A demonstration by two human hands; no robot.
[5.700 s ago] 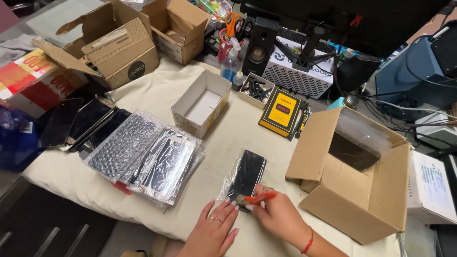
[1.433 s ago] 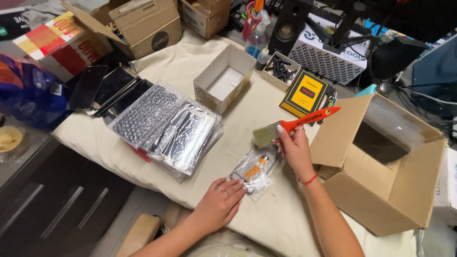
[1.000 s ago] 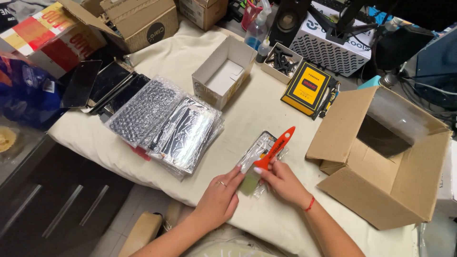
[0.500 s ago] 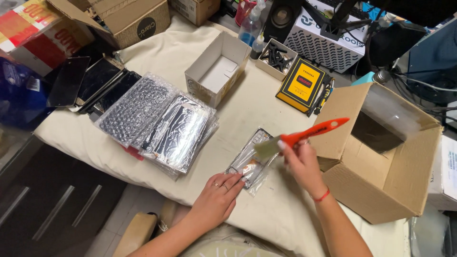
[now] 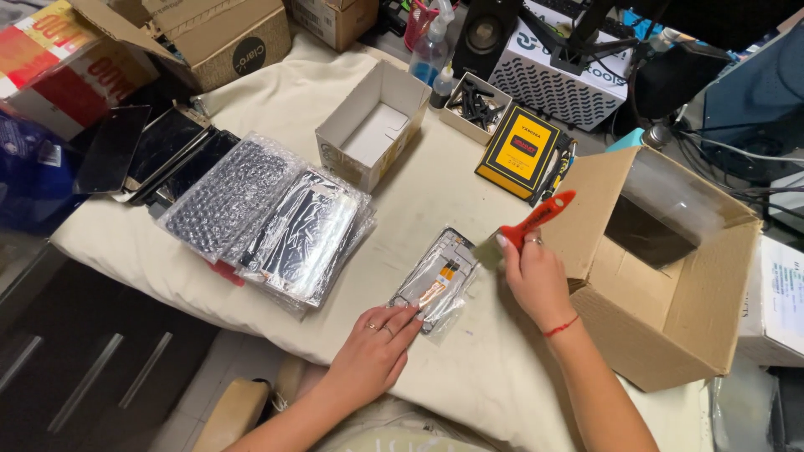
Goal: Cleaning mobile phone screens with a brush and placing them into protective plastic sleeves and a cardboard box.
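A phone screen part in a clear plastic sleeve (image 5: 437, 280) lies on the cream cloth (image 5: 452, 184) near the table's front edge. My left hand (image 5: 373, 356) rests flat on the cloth, fingertips pressing the sleeve's near end. My right hand (image 5: 532, 276) grips a small brush with a red handle (image 5: 540, 219); its bristles (image 5: 488, 249) hover at the sleeve's far right corner. The handle points up and to the right, toward the open cardboard box.
A large open cardboard box (image 5: 670, 268) stands right of my right hand. Several bubble-wrapped screens (image 5: 268, 222) lie in a stack at left, with dark bare screens (image 5: 142, 151) beyond. A small open white box (image 5: 368, 134), a yellow package (image 5: 521, 151) and a tray of black parts (image 5: 473, 105) sit farther back.
The brush has been swept over the sleeved part, lifting and dropping again; now its bristles sit at the sleeve's far corner. My left hand stays pressed on the near end.
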